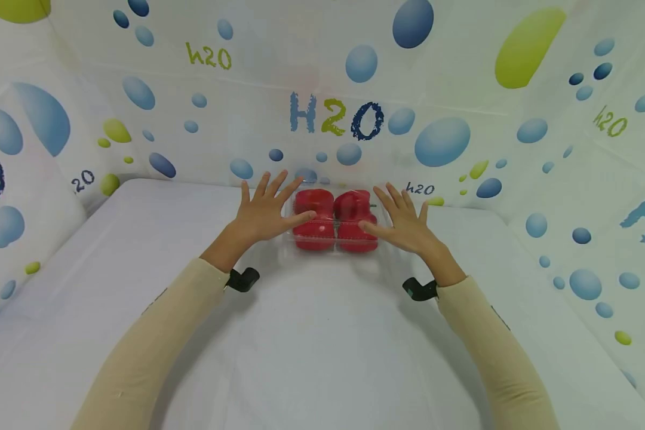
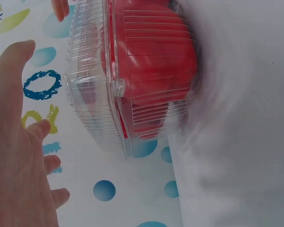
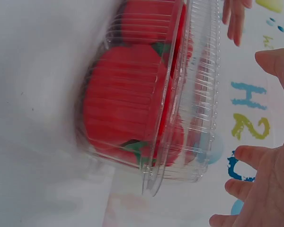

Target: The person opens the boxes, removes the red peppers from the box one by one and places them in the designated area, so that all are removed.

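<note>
Two hands reach toward the far edge of a white worktop (image 1: 322, 334), one on each side of a clear plastic box (image 1: 334, 222). The left hand (image 1: 263, 209) is spread wide, fingers straight and fanned, gripping nothing; its thumb lies against the left side of the box. The right hand (image 1: 405, 221) mirrors it, fingers splayed, thumb tip at the right side of the box, also gripping nothing.

The head view shows the whole layout: the box sits centred at the far edge of the worktop, just before the backdrop (image 1: 322, 77), and holds two glossy red peppers (image 1: 314, 216) side by side. Both forearms wear cream sleeves (image 1: 156, 340), each with a black strap (image 1: 243, 279) at the wrist.

The wrist views add what the head view cannot resolve. From the left wrist, the box (image 2: 128, 80) proves to be a ribbed, hinged clamshell with a small snap tab on its rim, and the pepper (image 2: 156, 61) fills the lower shell; the left hand's (image 2: 19, 156) palm is bare and apart from the box. From the right wrist, the box (image 3: 180, 94) shows green stems (image 3: 158, 47) on the peppers, with the open right hand (image 3: 265, 189) beside the lid.

The backdrop is a white sheet printed with blue and green bubbles and "H2O" lettering, wrapping three sides.
</note>
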{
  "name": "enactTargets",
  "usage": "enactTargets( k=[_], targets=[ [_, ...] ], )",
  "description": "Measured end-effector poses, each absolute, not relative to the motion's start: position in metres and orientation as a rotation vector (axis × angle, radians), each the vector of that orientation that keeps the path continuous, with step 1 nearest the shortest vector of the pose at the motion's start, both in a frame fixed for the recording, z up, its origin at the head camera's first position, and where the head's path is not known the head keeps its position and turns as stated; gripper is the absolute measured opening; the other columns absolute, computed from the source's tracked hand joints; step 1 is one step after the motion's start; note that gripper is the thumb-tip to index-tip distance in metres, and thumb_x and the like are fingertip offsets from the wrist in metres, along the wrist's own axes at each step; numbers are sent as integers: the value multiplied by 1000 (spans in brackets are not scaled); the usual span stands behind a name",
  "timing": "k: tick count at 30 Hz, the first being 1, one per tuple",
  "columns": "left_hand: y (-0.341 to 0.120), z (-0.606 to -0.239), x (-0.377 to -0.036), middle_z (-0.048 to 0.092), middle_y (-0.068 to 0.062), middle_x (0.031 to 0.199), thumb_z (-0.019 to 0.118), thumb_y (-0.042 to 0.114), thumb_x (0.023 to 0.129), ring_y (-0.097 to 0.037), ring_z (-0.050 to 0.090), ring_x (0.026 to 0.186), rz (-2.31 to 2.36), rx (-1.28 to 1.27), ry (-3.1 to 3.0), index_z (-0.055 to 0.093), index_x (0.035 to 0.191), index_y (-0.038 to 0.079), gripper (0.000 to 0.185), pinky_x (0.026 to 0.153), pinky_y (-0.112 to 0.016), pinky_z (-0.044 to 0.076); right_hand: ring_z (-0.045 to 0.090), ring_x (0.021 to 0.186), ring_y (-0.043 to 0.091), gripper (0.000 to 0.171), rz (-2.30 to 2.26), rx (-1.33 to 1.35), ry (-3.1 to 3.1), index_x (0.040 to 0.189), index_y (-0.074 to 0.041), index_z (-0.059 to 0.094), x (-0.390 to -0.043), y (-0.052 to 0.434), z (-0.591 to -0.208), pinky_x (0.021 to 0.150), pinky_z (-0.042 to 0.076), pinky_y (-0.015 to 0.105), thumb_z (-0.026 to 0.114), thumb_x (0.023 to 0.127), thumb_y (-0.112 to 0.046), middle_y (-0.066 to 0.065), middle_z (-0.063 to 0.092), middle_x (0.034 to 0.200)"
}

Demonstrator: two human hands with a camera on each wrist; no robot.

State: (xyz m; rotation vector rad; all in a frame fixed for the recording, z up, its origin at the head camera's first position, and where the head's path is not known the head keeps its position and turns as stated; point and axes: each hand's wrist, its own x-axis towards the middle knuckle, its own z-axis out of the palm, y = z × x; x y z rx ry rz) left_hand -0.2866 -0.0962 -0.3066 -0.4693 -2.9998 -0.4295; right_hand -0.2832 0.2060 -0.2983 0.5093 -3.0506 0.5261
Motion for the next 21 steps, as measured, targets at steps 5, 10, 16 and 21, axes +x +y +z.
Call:
enactTargets(
  k=[5, 10, 16, 21],
  targets=[
    [-96, -308, -285, 0, -5, 165, 42, 71, 88, -36, -6, 150, -429, -485, -2988, 7, 158, 31, 87, 112, -66, -12, -6, 149, 39, 90, 562, 520, -3046, 158, -27, 8, -283, 207, -303, 107, -15, 71, 56, 88, -58, 6, -3, 165],
    [-96, -311, -285, 2, -6, 165, 43, 69, 90, -35, -6, 150, -440, -503, -2976, 9, 158, 30, 86, 112, -66, -12, -5, 149, 39, 89, 598, 533, -3029, 158, -27, 9, -283, 209, -307, 108, -13, 71, 57, 88, -56, 6, -1, 165],
    [-94, -311, -283, 4, -8, 165, 46, 66, 90, -35, -4, 150, -446, -535, -2969, 11, 158, 27, 86, 113, -66, -10, -2, 149, 36, 88, 651, 545, -3018, 158, -25, 12, -282, 210, -311, 110, -11, 70, 57, 89, -55, 6, 1, 165],
    [-92, -316, -283, 10, -10, 164, 50, 62, 90, -35, 2, 150, -442, -576, -2922, 15, 157, 25, 84, 115, -65, -1, 8, 148, 34, 86, 678, 568, -2985, 157, -23, 16, -280, 210, -317, 111, -1, 71, 60, 89, -51, 9, 8, 163]
  ],
)
